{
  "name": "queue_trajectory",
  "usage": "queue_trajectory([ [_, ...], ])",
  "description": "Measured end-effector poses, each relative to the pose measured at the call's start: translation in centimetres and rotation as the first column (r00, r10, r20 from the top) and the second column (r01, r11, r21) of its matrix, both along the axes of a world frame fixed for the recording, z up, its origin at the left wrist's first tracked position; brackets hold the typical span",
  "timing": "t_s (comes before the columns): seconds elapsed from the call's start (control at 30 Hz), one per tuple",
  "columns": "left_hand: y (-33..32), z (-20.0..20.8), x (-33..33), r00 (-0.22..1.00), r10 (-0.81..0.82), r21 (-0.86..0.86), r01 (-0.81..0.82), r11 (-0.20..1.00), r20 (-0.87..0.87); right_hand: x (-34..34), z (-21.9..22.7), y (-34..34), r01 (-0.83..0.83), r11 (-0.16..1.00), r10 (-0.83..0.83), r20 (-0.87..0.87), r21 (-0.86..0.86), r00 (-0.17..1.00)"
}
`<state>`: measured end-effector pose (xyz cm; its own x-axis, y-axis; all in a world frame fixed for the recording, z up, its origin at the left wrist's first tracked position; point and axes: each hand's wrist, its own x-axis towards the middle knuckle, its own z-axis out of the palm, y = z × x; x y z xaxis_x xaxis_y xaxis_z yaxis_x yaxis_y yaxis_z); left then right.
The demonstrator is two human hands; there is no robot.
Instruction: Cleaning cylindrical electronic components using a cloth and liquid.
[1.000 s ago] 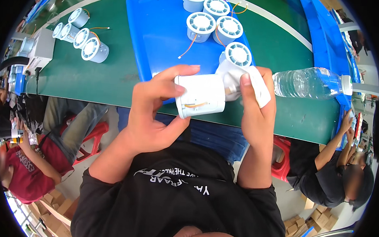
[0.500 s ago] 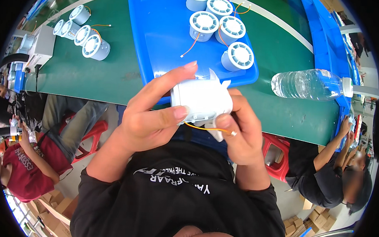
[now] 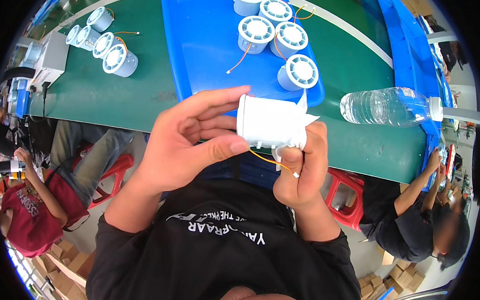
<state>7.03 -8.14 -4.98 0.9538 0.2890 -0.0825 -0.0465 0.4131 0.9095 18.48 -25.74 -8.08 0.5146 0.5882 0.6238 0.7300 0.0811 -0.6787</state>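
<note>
A white cylindrical fan unit (image 3: 267, 119) lies sideways between my hands, above the near edge of the table. My left hand (image 3: 193, 130) is curled about its left end, thumb tip at the lower rim and index fingertip at the upper rim. At the other end, my right hand (image 3: 305, 165) grips the unit with thumb and bent fingers. White pointed flaps (image 3: 307, 112) stick out there, thin like cloth or film; their kind is unclear. A yellow-orange wire (image 3: 268, 160) with a small white plug hangs beneath the unit, its plug beside my right thumb.
Several similar fan units (image 3: 256, 31) stand in a blue tray (image 3: 201, 53), and several more (image 3: 120, 60) at left on the green table (image 3: 130, 101). A clear water bottle (image 3: 384, 106) lies at right, near blue bins (image 3: 412, 61). People sit on both sides.
The fan unit has shifted right and turned slightly, its white flaps now farther right. My left hand has opened wider around its end, and my right hand has closed more tightly.
</note>
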Motion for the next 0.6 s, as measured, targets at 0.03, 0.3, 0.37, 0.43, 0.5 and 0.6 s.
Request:
queue_trajectory([
  [0.03, -0.1, 0.0, -0.1, 1.000, -0.001, 0.000, 0.001, 1.000, 0.000, 0.0, 0.0, 0.0, -0.010, 1.000, 0.010, 0.033, -0.016, 0.999],
  [0.3, 0.6, 0.1, 0.3, 0.985, -0.102, 0.887, -0.076, 0.456, 0.137, 1.6, 3.3, -0.6, -0.255, 0.966, 0.052, -0.925, -0.050, 0.377],
  [0.37, 0.3, -0.4, 0.4, 0.986, -0.067, 0.806, -0.084, 0.586, 0.151, 1.5, 3.6, -0.6, -0.226, 0.974, 0.068, -0.922, -0.022, 0.381],
  [0.43, -0.2, -0.4, 0.2, 0.997, 0.054, 0.345, -0.069, 0.936, 0.052, 1.0, 4.1, -0.6, -0.150, 0.987, 0.122, -0.875, 0.058, 0.469],
  [0.5, -0.2, -0.4, 0.3, 0.997, 0.081, 0.294, -0.080, 0.952, 0.007, 0.7, 3.3, -0.3, 0.045, 0.992, 0.051, -0.686, 0.121, 0.726],
  [0.6, -0.3, -0.5, 0.6, 0.995, 0.098, 0.332, -0.092, 0.939, -0.002, 2.3, 3.7, -0.8, 0.124, 0.990, -0.124, 0.001, -0.068, 0.992],
])
